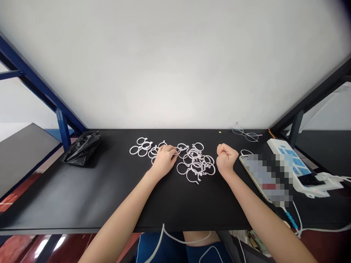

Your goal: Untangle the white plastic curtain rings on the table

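Nearest me, watching remotely, a white cable (pixel 159 244) droops over the lap (pixel 170 252); a shifting knee (pixel 199 237) could snag it. Rightward on the black table (pixel 123 201), a phone (pixel 260 177) lies close to my right arm (pixel 255 204), so a careless swing could nudge it. Mid-table, my right hand (pixel 227 160) is balled into a fist; I cannot tell whether it hides anything. My left hand (pixel 165 159) curls over white rings (pixel 195 157), its grip unclear. They overlap on both sides of it; parted ends could hook neighbours, dragging several along. Farther back, glasses (pixel 244 134) sit near the wall (pixel 175 65), where an overlong reach could knock them.
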A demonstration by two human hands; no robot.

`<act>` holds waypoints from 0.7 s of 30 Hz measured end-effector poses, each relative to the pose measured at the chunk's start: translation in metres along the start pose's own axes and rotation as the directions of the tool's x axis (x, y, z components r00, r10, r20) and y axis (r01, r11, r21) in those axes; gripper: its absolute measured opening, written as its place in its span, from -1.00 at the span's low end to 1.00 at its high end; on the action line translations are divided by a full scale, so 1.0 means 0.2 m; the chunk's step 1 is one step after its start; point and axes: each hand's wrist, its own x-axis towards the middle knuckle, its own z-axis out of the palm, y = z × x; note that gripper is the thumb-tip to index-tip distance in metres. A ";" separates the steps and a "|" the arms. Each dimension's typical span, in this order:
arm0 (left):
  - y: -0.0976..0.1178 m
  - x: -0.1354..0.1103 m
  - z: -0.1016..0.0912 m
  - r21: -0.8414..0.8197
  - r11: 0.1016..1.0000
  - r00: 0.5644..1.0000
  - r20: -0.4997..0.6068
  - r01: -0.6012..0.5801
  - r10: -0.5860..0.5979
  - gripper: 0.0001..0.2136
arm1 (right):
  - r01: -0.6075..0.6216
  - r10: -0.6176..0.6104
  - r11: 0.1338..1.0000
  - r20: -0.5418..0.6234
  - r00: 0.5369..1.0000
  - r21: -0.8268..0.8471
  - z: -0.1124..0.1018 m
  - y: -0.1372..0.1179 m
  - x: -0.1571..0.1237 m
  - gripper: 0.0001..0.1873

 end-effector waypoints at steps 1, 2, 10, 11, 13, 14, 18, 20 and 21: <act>0.00 0.00 0.00 -0.015 1.000 1.000 -0.003 0.003 -0.003 -0.90 | 0.002 -0.002 1.000 -0.020 1.000 -0.011 -0.01 0.00 0.01 -0.81; 0.00 0.00 0.00 -0.031 1.000 1.000 -0.008 0.005 -0.005 -0.90 | 0.004 -0.005 1.000 -0.037 0.999 -0.023 -0.01 0.01 0.01 -0.81; 0.05 0.00 -0.01 -0.189 0.981 0.999 0.011 -0.036 0.039 -0.88 | 0.047 -0.051 0.994 -0.042 0.998 -0.095 -0.02 0.03 0.01 -0.82; 0.06 0.00 -0.01 -0.188 0.981 0.999 0.014 -0.049 0.053 -0.88 | 0.056 -0.059 0.994 -0.035 0.998 -0.091 -0.02 0.03 0.01 -0.81; 0.06 0.00 -0.01 -0.176 0.983 0.998 0.011 -0.059 0.062 -0.88 | 0.069 -0.072 0.994 -0.027 0.997 -0.079 -0.01 0.03 0.00 -0.81; 0.06 0.00 -0.01 -0.173 0.983 0.998 0.009 -0.052 0.055 -0.88 | 0.073 -0.075 0.995 -0.027 0.997 -0.072 -0.01 0.02 0.00 -0.80; 0.06 0.01 -0.03 -0.215 0.976 1.000 -0.007 0.019 -0.021 -0.86 | 0.080 -0.081 0.996 -0.024 0.996 -0.046 0.01 0.00 0.00 -0.80; 0.08 0.01 -0.05 -0.264 0.962 0.997 0.000 0.071 -0.074 -0.84 | 0.085 -0.085 0.996 -0.014 0.996 -0.029 0.02 -0.01 0.00 -0.80; 0.08 0.02 -0.06 -0.292 0.951 0.994 0.017 0.105 -0.104 -0.83 | 0.085 -0.085 0.996 -0.007 0.996 -0.019 0.02 -0.02 -0.01 -0.79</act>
